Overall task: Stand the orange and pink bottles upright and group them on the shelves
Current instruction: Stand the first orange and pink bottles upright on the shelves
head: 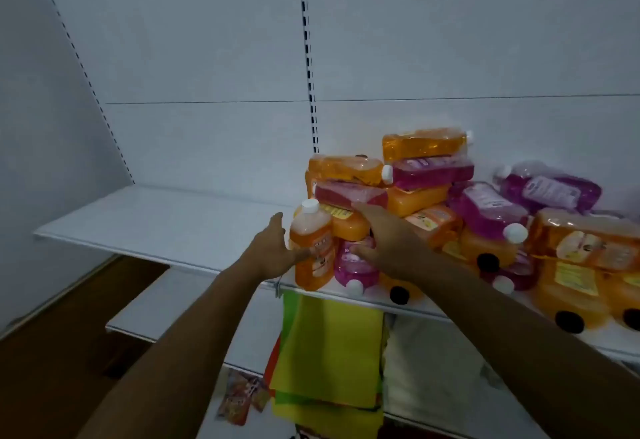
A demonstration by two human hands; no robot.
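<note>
A heap of orange and pink bottles [426,182] lies on its sides on the white shelf [166,220], filling its right half. One orange bottle with a white cap [311,244] stands upright at the heap's left edge, near the shelf's front. My left hand [273,251] holds this bottle from the left, fingers wrapped round its lower body. My right hand [384,237] rests on the pile just right of it, fingers spread over a lying pink bottle [353,265] and orange ones.
The shelf's left half is bare. A lower shelf [156,303] juts out below. Yellow and green cloths [329,352] and a white cloth [426,369] are stacked under the bottle shelf. A slotted upright [308,57] runs up the back panel.
</note>
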